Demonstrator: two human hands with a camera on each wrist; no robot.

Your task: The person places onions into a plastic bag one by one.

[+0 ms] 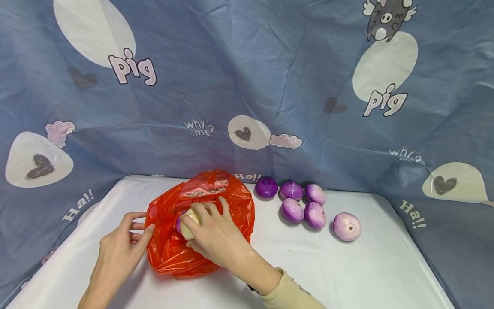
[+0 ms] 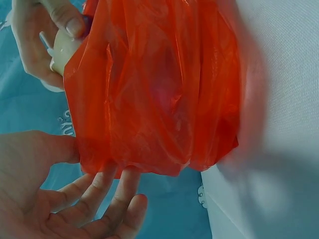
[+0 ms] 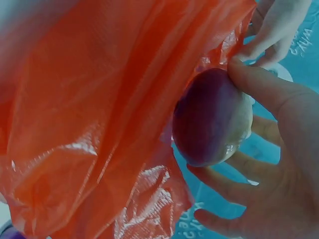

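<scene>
A red plastic bag [image 1: 235,193] stands on the table with its mouth spread. My left hand [image 1: 121,244] holds the bag's left rim between thumb and fingers, seen also at the bag's edge in the left wrist view. Over the mouth, my right hand [image 1: 220,236] grips an onion [image 3: 209,119], purple on one side and pale on the other. Thumb and fingertips lie around the onion in the right wrist view, its purple side facing the bag. The bag's inside is mostly hidden by the film and the right hand.
Several purple onions [image 1: 292,210] sit grouped to the right of the bag, near the table's back edge. One paler onion [image 1: 347,226] lies apart, farther right. A white cloth [image 1: 293,274] covers the table, and a blue printed curtain [image 1: 216,86] hangs behind and at the sides.
</scene>
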